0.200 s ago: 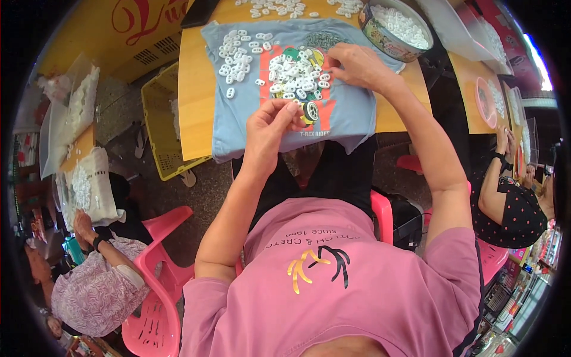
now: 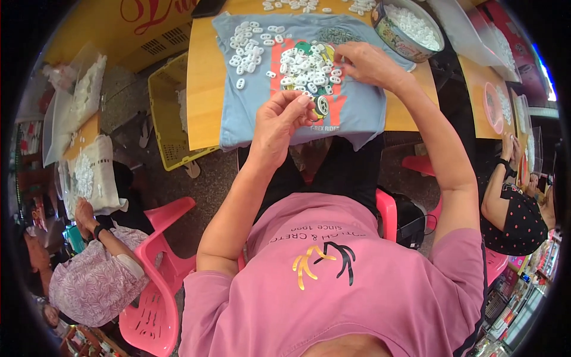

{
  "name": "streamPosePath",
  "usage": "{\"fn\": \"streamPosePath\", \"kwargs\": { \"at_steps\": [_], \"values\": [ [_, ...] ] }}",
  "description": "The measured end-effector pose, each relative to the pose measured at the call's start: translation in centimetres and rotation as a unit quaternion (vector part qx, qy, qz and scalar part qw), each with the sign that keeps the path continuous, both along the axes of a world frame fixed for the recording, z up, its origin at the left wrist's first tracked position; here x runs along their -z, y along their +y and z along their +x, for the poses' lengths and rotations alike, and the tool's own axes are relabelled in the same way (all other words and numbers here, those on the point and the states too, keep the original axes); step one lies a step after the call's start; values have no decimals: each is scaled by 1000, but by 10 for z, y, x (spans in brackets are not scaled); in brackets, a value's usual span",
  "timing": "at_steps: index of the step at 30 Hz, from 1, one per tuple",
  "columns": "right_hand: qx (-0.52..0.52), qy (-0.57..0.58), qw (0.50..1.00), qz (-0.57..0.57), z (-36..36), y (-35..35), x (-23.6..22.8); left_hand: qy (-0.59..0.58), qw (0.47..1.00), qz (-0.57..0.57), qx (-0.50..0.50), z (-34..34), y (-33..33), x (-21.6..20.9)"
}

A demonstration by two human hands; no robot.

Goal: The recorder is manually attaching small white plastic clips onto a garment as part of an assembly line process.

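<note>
On a light blue T-shirt (image 2: 363,113) with a printed front, spread over a wooden table, lies a heap of small white two-holed plastic pieces (image 2: 303,66). My left hand (image 2: 279,122) is closed in a pinch at the heap's near edge, with one small white piece (image 2: 307,94) at the fingertips. My right hand (image 2: 370,64) touches down at the heap's right side, fingers curled together; what they hold, if anything, is hidden. Just beyond it lies a pile of small dark greenish-grey parts (image 2: 339,35). Another group of white pieces (image 2: 247,50) sits on the shirt's left.
A round tin (image 2: 416,50) full of white pieces stands at the table's (image 2: 202,89) far right. More white pieces (image 2: 297,5) lie at the back edge. A yellow crate (image 2: 169,119) is left of the table. Co-workers sit on pink chairs (image 2: 160,297) at both sides.
The whole view has shifted slightly, so the table appears farther right and higher. Both hands keep nearly the same pose and place over the shirt.
</note>
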State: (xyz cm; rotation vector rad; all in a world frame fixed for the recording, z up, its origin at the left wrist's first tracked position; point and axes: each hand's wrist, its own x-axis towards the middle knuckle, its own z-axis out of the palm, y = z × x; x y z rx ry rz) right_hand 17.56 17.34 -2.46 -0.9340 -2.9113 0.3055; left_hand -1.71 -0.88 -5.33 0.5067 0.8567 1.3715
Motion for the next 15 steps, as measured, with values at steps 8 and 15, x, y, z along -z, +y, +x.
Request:
{"fn": "streamPosePath", "kwargs": {
  "at_steps": [8,15],
  "values": [
    [151,282,914,-251,3,-48,-24,53,997,48,-10,2,-5,-17],
    [127,483,753,-428,-15,-106,-23,90,991,88,-35,11,-5,-35]
  ]
}}
